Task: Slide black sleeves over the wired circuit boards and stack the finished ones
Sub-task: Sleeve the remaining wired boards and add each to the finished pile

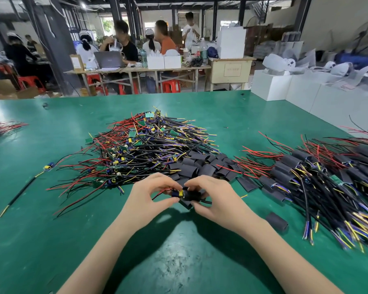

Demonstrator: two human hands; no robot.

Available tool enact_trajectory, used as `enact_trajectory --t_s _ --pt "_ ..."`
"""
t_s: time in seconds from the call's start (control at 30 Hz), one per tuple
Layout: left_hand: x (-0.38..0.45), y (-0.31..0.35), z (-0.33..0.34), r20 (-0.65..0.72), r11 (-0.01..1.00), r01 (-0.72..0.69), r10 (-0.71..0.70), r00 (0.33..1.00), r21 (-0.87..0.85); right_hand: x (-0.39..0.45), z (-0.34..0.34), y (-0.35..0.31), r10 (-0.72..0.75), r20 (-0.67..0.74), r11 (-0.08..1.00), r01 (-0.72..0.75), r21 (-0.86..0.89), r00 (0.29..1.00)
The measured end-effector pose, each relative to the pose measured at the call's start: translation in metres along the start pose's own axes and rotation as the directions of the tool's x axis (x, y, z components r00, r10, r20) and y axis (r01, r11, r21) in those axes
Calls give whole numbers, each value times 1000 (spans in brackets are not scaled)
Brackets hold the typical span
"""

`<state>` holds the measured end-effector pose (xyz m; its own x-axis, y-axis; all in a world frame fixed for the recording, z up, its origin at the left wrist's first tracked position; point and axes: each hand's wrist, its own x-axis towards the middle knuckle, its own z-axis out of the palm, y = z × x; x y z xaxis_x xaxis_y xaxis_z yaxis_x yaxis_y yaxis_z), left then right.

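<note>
Just above the desk (51, 230), the left hand (149, 198) pinches the board (177, 193) while the right hand (208, 198) pinches the black sleeve (192, 196), its long axis running left-right, half over it.

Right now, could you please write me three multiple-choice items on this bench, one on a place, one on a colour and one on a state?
1. Where does the pile of finished sleeved boards lie?
A. at the person's right
B. at the left edge
C. on a stool

2. What colour is the table mat?
A. grey
B. green
C. white

3. What are the left hand and right hand doing?
A. resting flat
B. both pinching one wired circuit board and black sleeve
C. hanging empty

Answers: 1 A, the sleeved bundles lie right of the hands. 2 B, the surface is green. 3 B, fingers of both hands close round the piece.
</note>
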<state>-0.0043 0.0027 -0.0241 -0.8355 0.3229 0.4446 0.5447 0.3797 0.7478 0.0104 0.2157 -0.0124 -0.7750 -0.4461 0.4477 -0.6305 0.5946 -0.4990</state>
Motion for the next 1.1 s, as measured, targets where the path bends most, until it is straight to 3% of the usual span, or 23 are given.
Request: enact_trajectory --t_s 0.23,0.5,0.67,0.87,0.97,1.03,1.1 --pt "-1 4 1 13 994 50 -49 999 -93 0 0 -2 19 -48 998 -16 58 999" --pt "0 7 6 -50 998 -55 56 997 23 0 1 -5 -6 -116 999 10 39 993" --pt "1 5 0 33 952 130 -126 992 -276 0 0 -3 -40 -137 998 46 40 990" --pt "1 4 4 58 888 254 -252 966 -382 0 4 -1 -109 -129 992 115 43 986" --pt "2 4 3 11 901 226 -239 971 -372 1 4 2 -4 -145 1000 7 15 989" --pt "3 4 1 -31 911 214 -240 970 -352 0 1 7 103 -129 987 -117 -105 986" --pt "2 4 -1 -47 918 217 -246 968 -333 0 0 8 116 -41 962 -122 -243 992"
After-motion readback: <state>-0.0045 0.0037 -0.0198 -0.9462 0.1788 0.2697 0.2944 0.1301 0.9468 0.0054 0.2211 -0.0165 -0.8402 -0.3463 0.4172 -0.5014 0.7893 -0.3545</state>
